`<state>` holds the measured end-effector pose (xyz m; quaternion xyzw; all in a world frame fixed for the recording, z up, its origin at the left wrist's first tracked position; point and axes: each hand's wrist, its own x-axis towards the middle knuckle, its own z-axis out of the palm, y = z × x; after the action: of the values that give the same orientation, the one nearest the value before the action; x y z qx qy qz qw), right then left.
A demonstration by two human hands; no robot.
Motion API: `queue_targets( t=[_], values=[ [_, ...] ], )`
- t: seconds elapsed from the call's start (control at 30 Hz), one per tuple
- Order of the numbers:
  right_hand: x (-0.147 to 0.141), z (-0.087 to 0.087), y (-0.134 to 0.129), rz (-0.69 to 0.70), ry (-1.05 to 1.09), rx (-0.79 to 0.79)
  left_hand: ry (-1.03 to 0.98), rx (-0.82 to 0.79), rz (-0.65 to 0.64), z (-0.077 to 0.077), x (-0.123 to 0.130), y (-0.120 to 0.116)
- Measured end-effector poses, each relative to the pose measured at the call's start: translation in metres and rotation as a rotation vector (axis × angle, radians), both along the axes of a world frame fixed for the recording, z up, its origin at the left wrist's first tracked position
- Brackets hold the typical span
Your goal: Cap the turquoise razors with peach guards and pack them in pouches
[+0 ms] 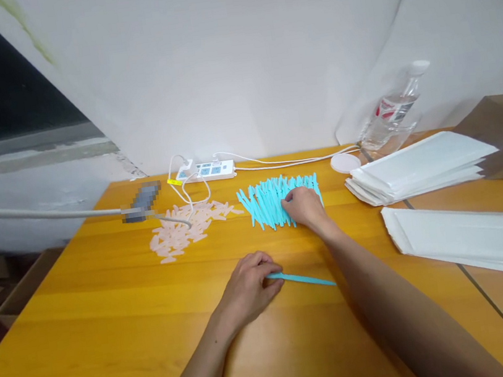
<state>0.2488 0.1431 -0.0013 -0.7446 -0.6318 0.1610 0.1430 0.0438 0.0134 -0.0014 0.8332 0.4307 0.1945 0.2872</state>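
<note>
Low over the table, my left hand (250,282) is closed in a pinch on one end of a slim blue tapered stick (308,279). The stick's thin end points right, toward my right forearm. Farther off, my right hand (305,204) reaches into a spread pile of similar blue sticks (263,204). Its fingers are pressed together at the pile's right part, and what sits between the fingertips is hidden. Left of that pile lies a heap of small pale pink flat pieces (182,230), touched by neither hand.
A white power strip (206,170) with plugs and cables lies by the wall. A pixelated object (143,200) and a white cable (39,212) are at left. At right are a round white lid (345,163), plastic bottle (388,113), stacked white envelopes (425,161) and brown cardboard (502,141).
</note>
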Motion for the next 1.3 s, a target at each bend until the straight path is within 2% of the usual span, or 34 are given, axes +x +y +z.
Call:
queue_targets(
  t=[0.1,0.17,0.3,0.4,0.53,0.6,0.67,0.73,0.83,0.9,1.0,1.07,1.13,1.3],
  values=[
    [-0.003,0.000,0.003,-0.016,0.047,-0.007,-0.020,-0.003,0.054,0.004,-0.018,0.009],
    [-0.004,0.000,0.006,-0.017,0.093,-0.012,0.002,0.069,0.176,0.004,-0.042,0.022],
    [-0.001,0.002,0.010,-0.009,0.239,-0.032,0.336,0.344,0.531,-0.008,-0.097,0.051],
    [0.008,0.010,-0.004,0.057,0.384,-0.045,0.465,0.398,0.580,-0.017,-0.117,0.062],
    [0.023,0.020,-0.047,0.228,0.646,-0.125,0.433,0.401,0.522,-0.019,-0.108,0.060],
    [0.029,0.020,-0.070,0.294,0.926,-0.244,0.394,0.365,0.460,-0.017,-0.097,0.057],
    [0.031,0.013,-0.087,0.295,1.049,-0.342,0.342,0.310,0.413,-0.014,-0.088,0.055],
    [0.031,0.004,-0.097,0.271,1.005,-0.368,0.265,0.255,0.402,-0.013,-0.085,0.052],
    [0.029,-0.009,-0.101,0.284,0.858,-0.276,0.150,0.165,0.381,-0.015,-0.094,0.048],
    [0.027,-0.011,-0.101,0.317,0.776,-0.203,0.121,0.134,0.353,-0.018,-0.102,0.048],
    [0.025,-0.010,-0.102,0.328,0.706,-0.160,0.134,0.185,0.370,-0.022,-0.106,0.050],
    [0.024,-0.009,-0.103,0.323,0.682,-0.146,0.153,0.228,0.391,-0.022,-0.100,0.051],
    [0.024,-0.010,-0.104,0.334,0.679,-0.129,0.117,0.205,0.387,-0.020,-0.088,0.049],
    [0.024,-0.011,-0.106,0.375,0.675,-0.116,-0.108,-0.075,0.288,-0.009,-0.052,0.036]
  ],
)
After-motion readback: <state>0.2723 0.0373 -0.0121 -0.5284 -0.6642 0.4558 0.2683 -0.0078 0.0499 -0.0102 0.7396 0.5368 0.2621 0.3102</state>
